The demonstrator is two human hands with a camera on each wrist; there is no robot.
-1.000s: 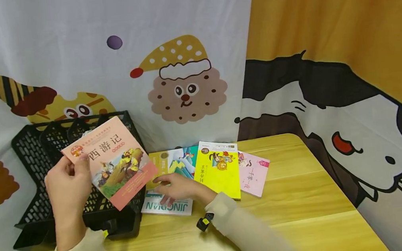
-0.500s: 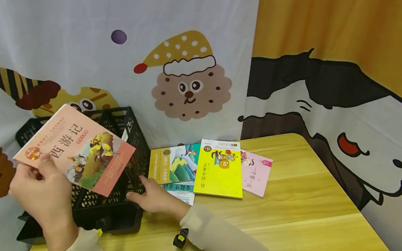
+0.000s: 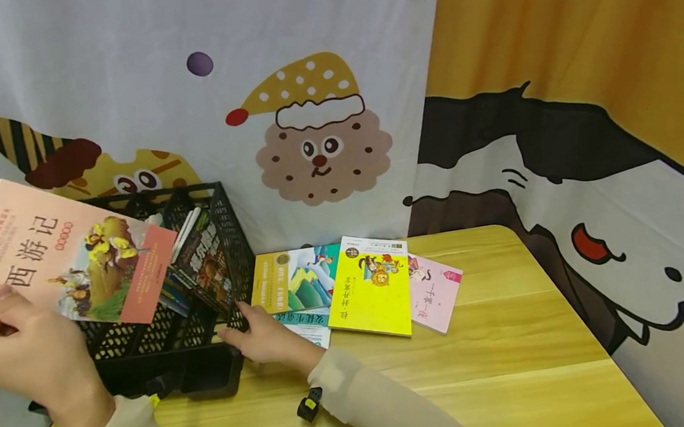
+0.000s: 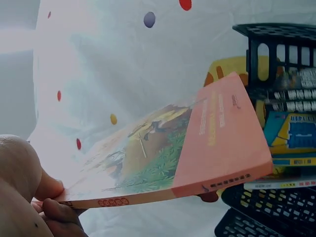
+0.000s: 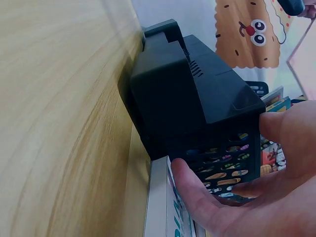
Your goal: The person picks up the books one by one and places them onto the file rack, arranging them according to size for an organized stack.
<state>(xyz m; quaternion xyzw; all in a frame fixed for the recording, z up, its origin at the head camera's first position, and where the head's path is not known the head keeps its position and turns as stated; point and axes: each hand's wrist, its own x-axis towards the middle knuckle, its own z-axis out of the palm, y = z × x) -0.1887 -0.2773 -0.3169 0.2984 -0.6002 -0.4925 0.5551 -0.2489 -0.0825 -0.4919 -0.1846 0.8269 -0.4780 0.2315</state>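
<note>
My left hand (image 3: 43,361) pinches a pink book (image 3: 39,247) by its lower left corner, thumb on the front cover. The book is raised at the left, in front of a black file rack (image 3: 209,367). Its picture cover shows figures on a rock; the left wrist view shows its spine and the pink end of its cover. My right hand (image 3: 267,335) grips the front edge of the rack's right side wall. In the right wrist view the thumb (image 5: 271,124) is at that edge and the fingers (image 5: 190,185) lie along the outer side.
Several books stand in the rack, including a dark-covered one (image 3: 209,266). On the wooden table (image 3: 489,363) right of it lie overlapping books: a yellow-and-green one (image 3: 299,281), a white-and-teal one (image 3: 309,321), a bright yellow one (image 3: 368,299) and a pink one (image 3: 437,293). A printed curtain hangs behind.
My left hand has carried the pink book leftward, uncovering books in the rack. My right hand has moved from the books on the table to the rack's right side.
</note>
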